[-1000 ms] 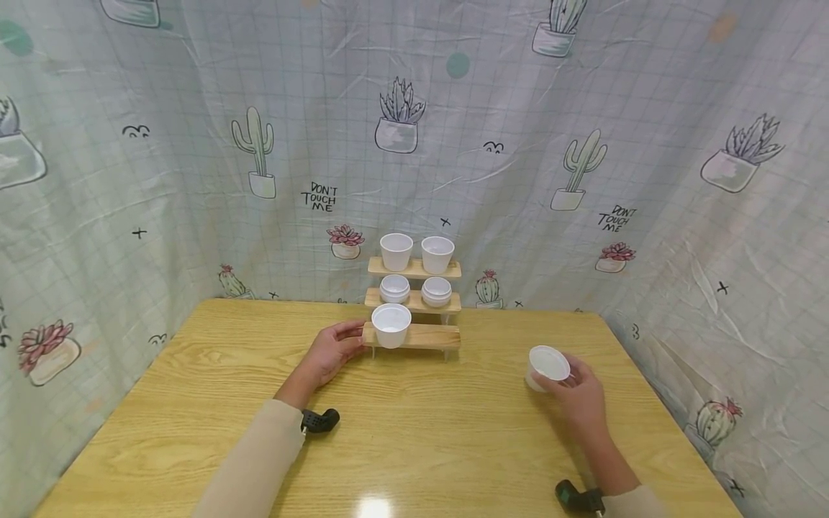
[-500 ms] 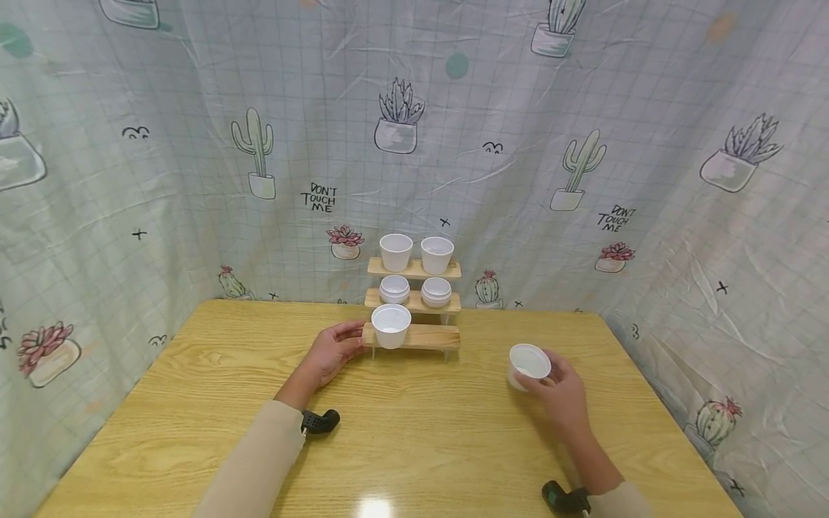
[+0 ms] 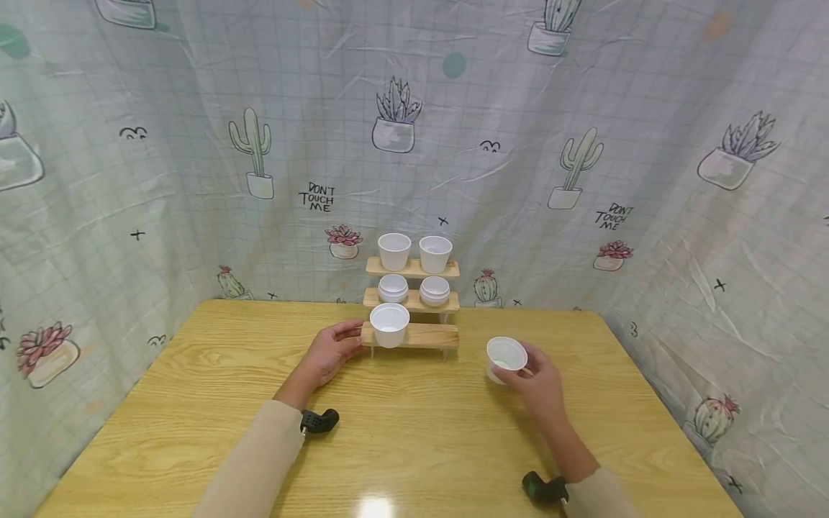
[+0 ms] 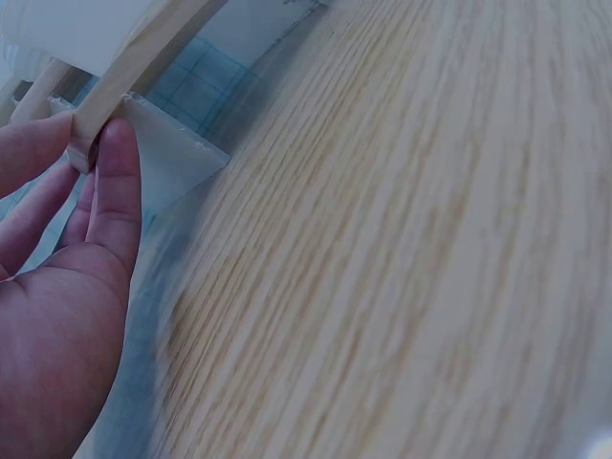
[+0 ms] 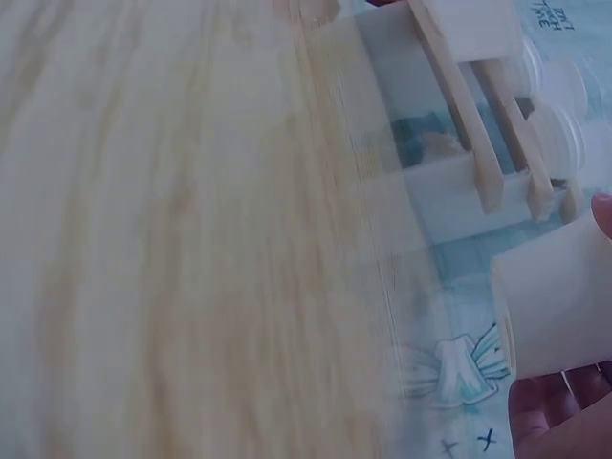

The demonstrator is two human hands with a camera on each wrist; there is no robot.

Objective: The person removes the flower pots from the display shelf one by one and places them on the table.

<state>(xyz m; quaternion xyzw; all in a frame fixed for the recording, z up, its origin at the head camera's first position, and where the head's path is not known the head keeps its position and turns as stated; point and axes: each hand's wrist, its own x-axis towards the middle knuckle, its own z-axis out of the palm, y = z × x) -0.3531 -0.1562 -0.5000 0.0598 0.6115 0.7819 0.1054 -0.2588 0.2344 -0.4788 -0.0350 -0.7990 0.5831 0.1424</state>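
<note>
A three-tier wooden display stand (image 3: 432,335) stands on the table with white pots on its boards. My left hand (image 3: 327,355) is at the stand's left side. In the left wrist view, its thumb and fingers (image 4: 117,177) pinch the end of a wooden board (image 4: 148,53). To the right of the stand, my right hand (image 3: 542,387) grips a white pot (image 3: 506,352), upright with its mouth facing up. The right wrist view shows this pot's side wall (image 5: 559,301) between the thumb and fingers. One similar pot (image 3: 390,327) sits on the left of the bottom board.
Two small round pots (image 3: 393,288) sit on the middle board and two taller pots (image 3: 394,252) on the top board. A yellowish wooden table (image 3: 401,432) lies beneath. Close behind the stand hangs a cactus-printed cloth (image 3: 285,237), which also runs along both sides.
My right hand has carried the white pot leftward and slightly away from me, closer to the stand. The left hand has kept its place on the board.
</note>
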